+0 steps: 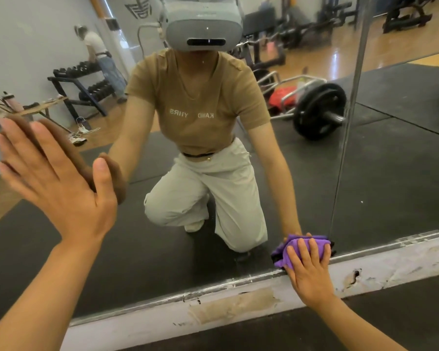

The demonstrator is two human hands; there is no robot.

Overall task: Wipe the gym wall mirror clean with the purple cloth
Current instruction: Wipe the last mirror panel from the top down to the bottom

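The left hand (pixel 53 178) is spread flat, palm pressed against the mirror (pixel 365 173) on the left, fingers splayed and pointing up. Low on the right, the right hand (pixel 308 264) presses the purple cloth (pixel 293 245) against the glass just above the mirror's bottom edge, fingers laid over the bunched fabric; whether the thumb grips underneath is hard to tell. Below the glass runs a scuffed white baseboard (pixel 238 307) with peeling paint, then dark floor matting (pixel 264 335). In the reflection, a barbell with a black weight plate (pixel 319 110) lies on the mat, and a dumbbell rack (pixel 86 84) stands far left.
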